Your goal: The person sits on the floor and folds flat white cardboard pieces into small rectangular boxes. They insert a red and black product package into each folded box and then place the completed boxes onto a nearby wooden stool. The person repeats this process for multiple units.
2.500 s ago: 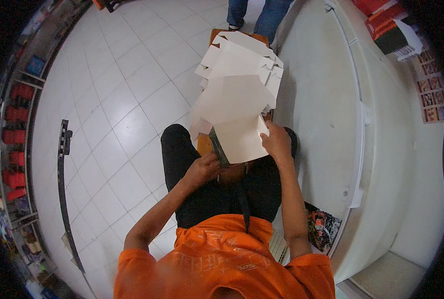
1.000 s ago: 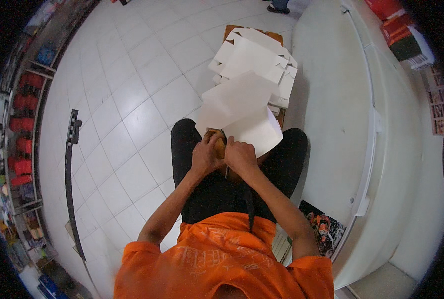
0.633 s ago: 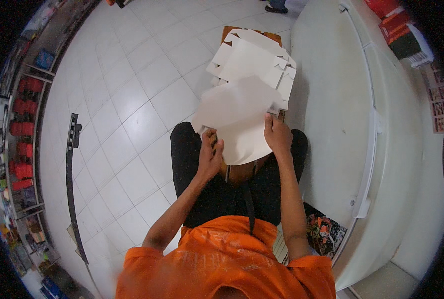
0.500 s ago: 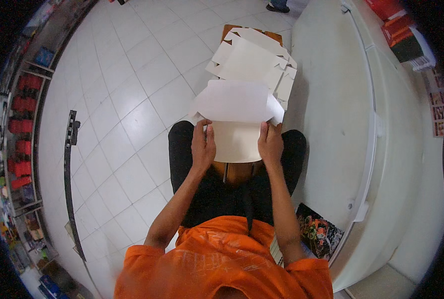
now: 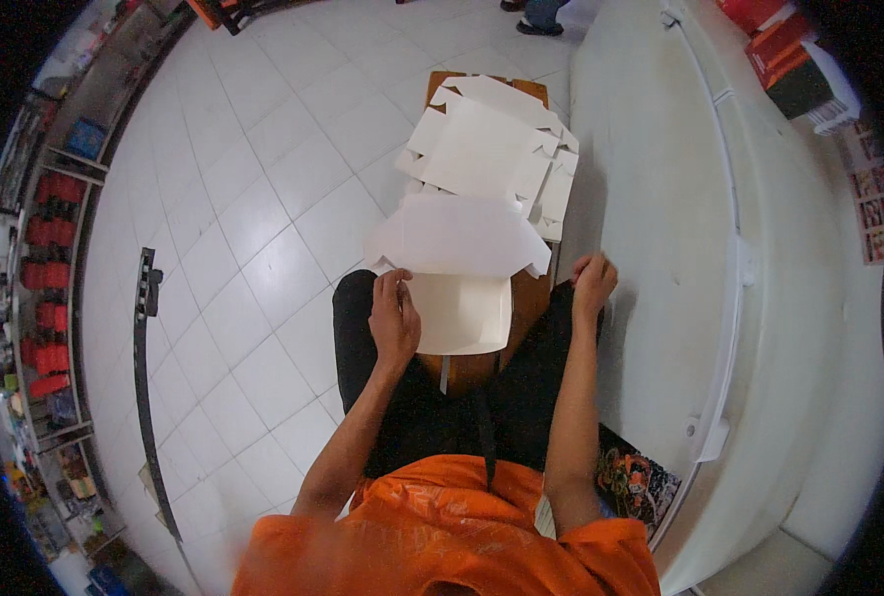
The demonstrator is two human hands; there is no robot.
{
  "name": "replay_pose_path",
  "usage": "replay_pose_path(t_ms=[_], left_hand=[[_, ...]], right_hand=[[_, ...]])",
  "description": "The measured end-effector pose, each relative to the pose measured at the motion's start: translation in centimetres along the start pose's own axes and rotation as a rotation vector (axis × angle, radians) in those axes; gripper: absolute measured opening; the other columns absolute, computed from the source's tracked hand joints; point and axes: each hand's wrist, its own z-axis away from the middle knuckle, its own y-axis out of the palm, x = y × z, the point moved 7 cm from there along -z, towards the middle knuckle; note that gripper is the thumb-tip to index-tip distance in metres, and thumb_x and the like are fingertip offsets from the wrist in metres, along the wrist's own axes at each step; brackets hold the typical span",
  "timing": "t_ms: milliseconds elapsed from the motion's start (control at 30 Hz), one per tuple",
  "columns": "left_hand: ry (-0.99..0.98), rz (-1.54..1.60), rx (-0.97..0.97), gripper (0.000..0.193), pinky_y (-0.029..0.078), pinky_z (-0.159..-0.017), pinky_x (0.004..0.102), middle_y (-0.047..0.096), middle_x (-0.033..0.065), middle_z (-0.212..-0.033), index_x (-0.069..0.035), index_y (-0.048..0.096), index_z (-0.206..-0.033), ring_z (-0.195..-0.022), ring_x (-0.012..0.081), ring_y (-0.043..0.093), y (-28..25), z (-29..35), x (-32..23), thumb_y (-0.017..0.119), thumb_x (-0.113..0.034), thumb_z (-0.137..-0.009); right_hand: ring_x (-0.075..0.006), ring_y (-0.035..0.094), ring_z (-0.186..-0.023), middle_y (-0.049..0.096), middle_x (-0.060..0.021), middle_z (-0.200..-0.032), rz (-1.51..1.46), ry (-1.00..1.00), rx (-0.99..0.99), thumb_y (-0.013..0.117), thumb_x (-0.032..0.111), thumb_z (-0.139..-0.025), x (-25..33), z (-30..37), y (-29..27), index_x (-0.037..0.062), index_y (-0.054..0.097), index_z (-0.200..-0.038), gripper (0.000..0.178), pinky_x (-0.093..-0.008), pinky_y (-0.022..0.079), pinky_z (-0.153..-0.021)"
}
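Observation:
A white cardboard box with its lid flap raised stands between my knees on a brown wooden bench. My left hand is closed on the box's left wall, at the corner near the lid. Away from the box, over my right knee, my right hand has its fingers curled, and nothing shows in them. Beyond the lid, flat unfolded white carton blanks lie stacked on the bench.
To the right runs a long pale chest-like cabinet with a rail along it. Shelves with red goods line the left side. A black strip stands over the tiled floor. A person's shoe shows at the top.
My right hand has let go of the box's right side and moved right, over my knee. My left hand stays on the box. The whole view has shifted slightly.

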Motion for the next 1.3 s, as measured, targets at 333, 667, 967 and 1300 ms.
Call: replay_pose_path(t_ms=[333, 667, 967, 1300], left_hand=[[0.034, -0.065, -0.020, 0.019, 0.050, -0.079, 0.0433, 0.057, 0.0172, -0.111, -0.005, 0.057, -0.113, -0.096, 0.0391, 0.061, -1.2, 0.3, 0.6, 0.046, -0.008, -0.099], [0.084, 0.071, -0.034, 0.015, 0.049, -0.088, 0.0396, 0.061, 0.0149, -0.102, -0.003, 0.062, -0.105, -0.101, 0.0327, 0.060, -2.9, 1.7, -1.5, 0.063, -0.008, -0.091], [0.070, 0.700, -0.041, 0.041, 0.046, -0.095, 0.0361, 0.062, 0.0151, -0.121, 0.003, 0.058, -0.120, -0.116, 0.0221, 0.057, -13.2, -5.3, -12.6, 0.067, -0.029, -0.096], [-0.183, 1.060, -0.296, 0.039, 0.052, -0.086, 0.0315, 0.064, 0.0099, -0.112, 0.000, 0.057, -0.124, -0.101, 0.0205, 0.063, -21.1, -3.9, -11.5, 0.071, -0.016, -0.092]], right_hand=[[-0.0372, 0.068, -0.099, 0.070, -0.0219, -0.108, 0.624, -0.136, 0.473, 0.078, 0.053, -0.076, 4.6, -9.8, 18.4, -0.0004, 0.069, -0.111, 0.065, -0.0454, 0.055, -0.084], [-0.0325, 0.066, -0.068, 0.069, -0.0149, -0.075, 0.087, -0.246, 0.008, 0.078, 0.025, -0.080, 9.3, -14.0, 11.2, 0.0029, 0.068, -0.078, 0.024, -0.0403, 0.052, -0.069], [-0.0257, 0.069, -0.072, 0.071, -0.0110, -0.083, -0.340, -0.999, 0.195, 0.069, 0.017, -0.088, 37.0, 4.3, 5.7, 0.0093, 0.072, -0.102, 0.016, -0.0357, 0.055, -0.066], [-0.0334, 0.020, -0.149, 0.034, -0.0125, -0.156, 0.051, -1.312, 0.473, 0.068, 0.065, -0.080, 38.3, 18.2, 7.3, 0.0315, 0.053, -0.139, 0.069, -0.0671, 0.006, -0.116]])
